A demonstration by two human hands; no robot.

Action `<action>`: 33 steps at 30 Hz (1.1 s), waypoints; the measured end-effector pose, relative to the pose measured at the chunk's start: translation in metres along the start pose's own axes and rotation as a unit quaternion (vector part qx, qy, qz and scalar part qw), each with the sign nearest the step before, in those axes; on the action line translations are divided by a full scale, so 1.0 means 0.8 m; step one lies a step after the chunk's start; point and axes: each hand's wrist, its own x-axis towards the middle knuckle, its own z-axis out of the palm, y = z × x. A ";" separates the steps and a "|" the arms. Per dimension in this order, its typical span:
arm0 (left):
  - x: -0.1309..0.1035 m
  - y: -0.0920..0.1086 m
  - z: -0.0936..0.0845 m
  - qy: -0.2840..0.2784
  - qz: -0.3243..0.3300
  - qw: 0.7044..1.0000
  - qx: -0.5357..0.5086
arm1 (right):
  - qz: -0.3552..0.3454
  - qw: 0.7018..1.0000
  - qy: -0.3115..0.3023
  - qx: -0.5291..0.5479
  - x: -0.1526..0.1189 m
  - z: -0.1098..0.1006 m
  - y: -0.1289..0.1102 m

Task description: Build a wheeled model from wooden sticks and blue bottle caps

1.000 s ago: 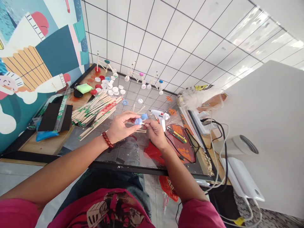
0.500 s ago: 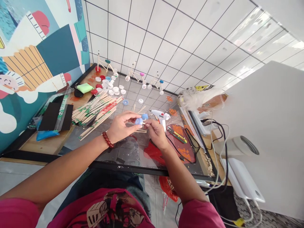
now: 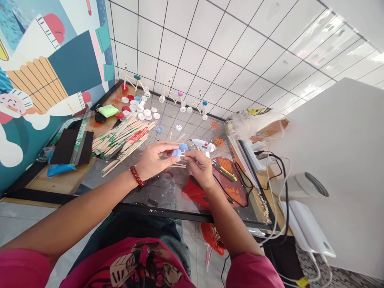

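Observation:
My left hand (image 3: 155, 159), with a red bead bracelet at its wrist, pinches a light blue bottle cap (image 3: 177, 153) between thumb and fingers. Close beside it, the fingers of my right hand (image 3: 199, 165) are closed on a thin wooden stick (image 3: 183, 155) that reaches to the cap. Another blue cap (image 3: 183, 147) shows just behind the held one; what it rests on is hidden. A white glue gun (image 3: 204, 144) lies beyond my right hand. Short sticks (image 3: 179, 165) lie under and between my hands.
Wooden chopsticks (image 3: 129, 138) lie heaped at the left, with loose white caps (image 3: 147, 113) behind. Small stick-and-cap models (image 3: 170, 93) stand along the tiled wall. A yellow cutter (image 3: 228, 173), black cable (image 3: 248, 188) and red bag (image 3: 195, 193) are at the right.
My right hand has shifted very slightly, and now covers more of the glue gun's handle. Both hands keep their hold on the cap and the stick.

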 end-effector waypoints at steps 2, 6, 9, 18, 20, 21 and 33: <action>0.000 -0.001 0.000 0.001 -0.001 1.000 0.002 | 0.002 1.000 0.005 0.002 0.000 0.000 0.000; 0.000 -0.001 0.000 0.001 0.008 1.000 -0.001 | -0.008 1.000 -0.003 0.015 0.000 0.000 -0.001; 0.000 0.001 -0.001 -0.001 0.008 1.000 -0.005 | -0.024 0.999 -0.011 0.029 0.000 0.000 -0.002; 0.000 0.000 0.000 0.002 -0.023 1.000 -0.012 | -0.010 0.999 0.028 0.017 0.000 -0.001 -0.004; 0.000 -0.001 0.001 0.002 -0.022 1.000 -0.016 | -0.007 0.999 0.024 0.031 -0.001 0.000 -0.005; 0.000 -0.001 0.000 0.002 -0.019 1.000 -0.016 | -0.003 0.999 0.017 0.037 -0.001 0.000 -0.005; -0.001 0.001 0.001 0.000 0.010 1.000 0.011 | 0.030 0.998 -0.042 0.030 -0.003 0.002 -0.004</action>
